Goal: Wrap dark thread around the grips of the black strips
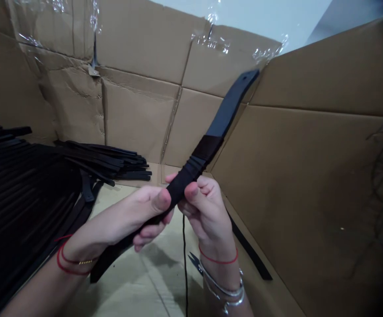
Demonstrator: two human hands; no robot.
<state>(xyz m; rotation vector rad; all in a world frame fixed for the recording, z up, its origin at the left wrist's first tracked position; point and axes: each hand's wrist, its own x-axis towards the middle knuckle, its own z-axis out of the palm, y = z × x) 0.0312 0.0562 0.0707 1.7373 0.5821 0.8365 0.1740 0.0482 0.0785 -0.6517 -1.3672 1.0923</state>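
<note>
- On the far left, a bank of dark strips (23,193) lies massed against the cardboard wall (138,105); more strips of that kind fan out toward the middle
- The left hand (141,209) is closed round the lower half of a black strip (182,182), thumb on top, fingers curled beneath
- The black strip slants from low left to high right, held up in both hands; it looks light and springy, stiff enough to keep its gentle curve, unlikely to break; the smooth, holed upper end might slip, so the dark wrapped middle seems the surer hold
- A thin cord (185,264) hangs below the hands; it looks limp; its upper end is hidden
- Snips (195,263) lie partly behind the right wrist
- The right hand (207,204) pinches the wrapped middle, thumb in front, fingers folded behind
- Farther right, a loose strip (250,248) lies beside the right-hand cardboard
</note>
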